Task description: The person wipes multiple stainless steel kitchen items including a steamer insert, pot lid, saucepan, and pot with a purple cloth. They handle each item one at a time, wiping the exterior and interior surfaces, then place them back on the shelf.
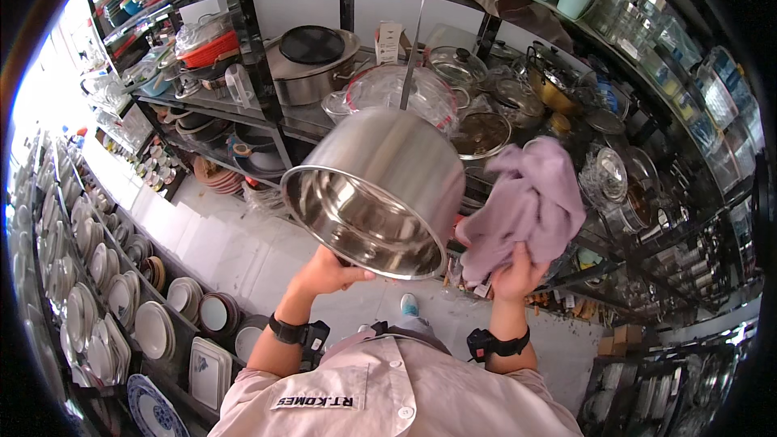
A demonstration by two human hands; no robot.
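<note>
A large stainless steel pot [394, 158] is held up in the middle of the view, tilted with its open mouth towards me. Its long metal handle [416, 30] points away towards the shelf. My left hand [334, 270] grips the pot at the lower rim, its fingers partly hidden behind it. On the right, my right hand [519, 273] holds a crumpled mauve cloth [528, 206] by its lower part, apart from the pot. The cloth is slightly blurred.
Ahead, a dark metal shelf holds a steel stockpot [303, 82], a glass lid [458, 67] and a gold-coloured pot [549, 91]. Stacked plates [155, 331] fill racks at the left. Cardboard boxes [625, 337] stand on the floor at the right.
</note>
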